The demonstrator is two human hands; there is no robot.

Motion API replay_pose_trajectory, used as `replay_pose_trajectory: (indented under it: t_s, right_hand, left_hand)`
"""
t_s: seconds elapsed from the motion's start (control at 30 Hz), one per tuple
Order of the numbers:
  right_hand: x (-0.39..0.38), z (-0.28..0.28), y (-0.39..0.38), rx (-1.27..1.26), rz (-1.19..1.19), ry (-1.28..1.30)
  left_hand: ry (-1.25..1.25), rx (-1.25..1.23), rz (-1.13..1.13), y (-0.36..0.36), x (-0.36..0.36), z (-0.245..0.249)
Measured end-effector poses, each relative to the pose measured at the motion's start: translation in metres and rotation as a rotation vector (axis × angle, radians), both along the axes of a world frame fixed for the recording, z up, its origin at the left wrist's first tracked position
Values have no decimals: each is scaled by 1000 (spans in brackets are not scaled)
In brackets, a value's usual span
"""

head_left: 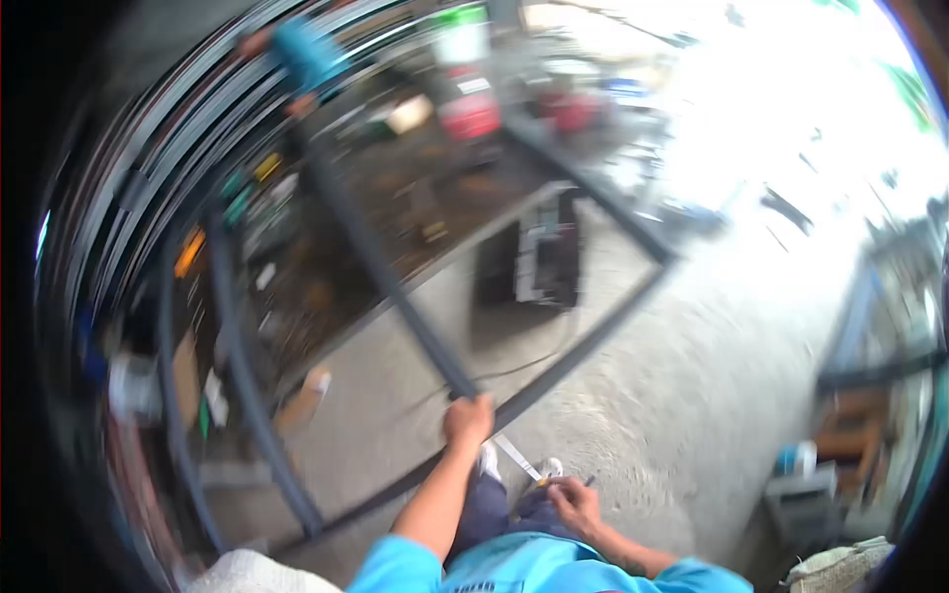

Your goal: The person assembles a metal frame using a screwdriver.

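Observation:
My left hand (468, 420) is wrapped around a dark metal frame (415, 326), at the joint where a crossbar meets the near side rail. Made of long square bars, the frame reaches from near my body toward the far workbench. Close to my lap, my right hand (576, 506) has its fingers closed on a small tool. A thin whitish strip (518, 460) runs from the tool toward the frame's near rail, with a bit of yellow at its lower end. Blur and my fingers hide what kind of tool it is.
At the upper left, a person in a blue sleeve (308, 54) is by the frame's far end. Long metal bars (148, 168) are racked behind. A dark box-shaped machine (549, 247) sits on the concrete floor (672, 395). Wooden and grey items (850, 435) stand right.

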State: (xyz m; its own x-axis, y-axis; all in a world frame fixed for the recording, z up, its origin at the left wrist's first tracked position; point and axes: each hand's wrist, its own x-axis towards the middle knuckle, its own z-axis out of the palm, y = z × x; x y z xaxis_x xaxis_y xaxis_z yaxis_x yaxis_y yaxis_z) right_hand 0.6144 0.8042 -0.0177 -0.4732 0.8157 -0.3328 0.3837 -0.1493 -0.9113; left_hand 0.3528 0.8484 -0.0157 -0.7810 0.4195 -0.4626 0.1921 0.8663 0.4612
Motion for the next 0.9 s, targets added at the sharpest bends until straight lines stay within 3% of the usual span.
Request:
replay_pose_trajectory:
  t_s: [0.03, 0.1, 0.13, 0.17, 0.23, 0.3, 0.37, 0.43, 0.5, 0.53, 0.77, 0.87, 0.9]
  right_hand:
    - [3, -25, -1, -173, -33, 91]
    - [7, -47, 8, -829, -88, 380]
    - [11, -25, 31, -1385, -8, 461]
    - [15, -33, 35, -1369, -35, 480]
    - [14, -45, 43, -1727, 173, 738]
    - [14, -47, 40, -1612, 178, 739]
    - [5, -45, 19, -665, 150, 435]
    - [5, -13, 9, -609, 82, 393]
    - [3, -9, -9, 335, 51, 60]
    - [3, -2, -10, 444, 67, -80]
    - [5, -37, 11, 97, 176, 31]
    - [7, -37, 28, -995, 58, 489]
    - [12, -41, 28, -994, 57, 485]
  left_hand:
    - [81, -19, 14, 5, 1, 1]
    - [171, -119, 20, 13, 1, -4]
    - [169, -131, 15, 14, 4, 3]
    - [182, -121, -3, 14, 5, 2]
    - [156, -96, -20, 9, 3, 4]
    - [160, -104, -20, 12, 1, 0]
    - [170, -107, -34, 9, 1, 2]
    - [185, -104, -29, 8, 3, -1]
    - [194, -101, -29, 8, 3, -9]
    - [186, -95, -34, 6, 0, -15]
    - [188, -89, -46, 7, 0, -10]
    - [177, -88, -31, 10, 1, -6]
    - [168, -98, -29, 7, 3, -5]
